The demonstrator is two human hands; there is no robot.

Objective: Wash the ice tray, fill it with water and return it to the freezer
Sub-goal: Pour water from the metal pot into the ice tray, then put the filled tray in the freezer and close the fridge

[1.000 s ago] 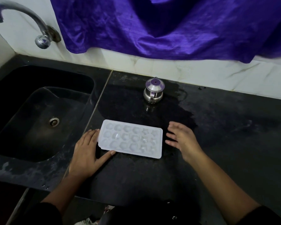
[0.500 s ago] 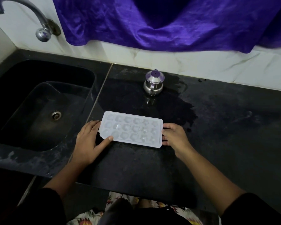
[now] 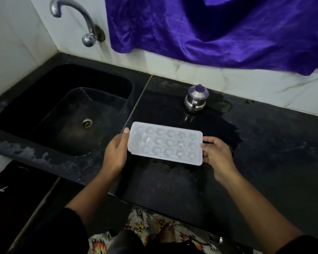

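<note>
Now the tray (image 3: 165, 143) is held level by both hands over the black bench (image 3: 264, 153), just right of the sink (image 3: 62, 114). Cannot tell if its underside touches the bench or is clear of it.

Left hand (image 3: 115, 154): grip pinching the tray's left short edge, thumb lying on the rim near the far left corner, the other fingers hidden under the tray. Right hand (image 3: 218, 156): grip pinching the right short edge, fingers curled at the rim. Both forearms are bare, with dark sleeves at the bottom of the view.

Tray is white, translucent, open side up, long side running left to right. It has 3 rows of 6 cells, with round and flower shapes on the left and stars on the right. Some cells glint; cannot tell whether they hold water.

Sink is black with a steel drain (image 3: 87, 122) in its floor. A curved steel tap (image 3: 77, 17) is fixed to the white wall above the sink's far side.

Behind the tray, near the wall, stands 1 small steel pot (image 3: 196, 99) with a purple lid, upright, well apart from the tray. A dark wet patch (image 3: 218, 121) spreads on the bench round the pot and towards the right hand.

A purple cloth (image 3: 218, 30) hangs over the wall above the bench. At the bottom edge, a patterned fabric (image 3: 145, 222) and 1 bare foot (image 3: 166, 233) show below the bench.
</note>
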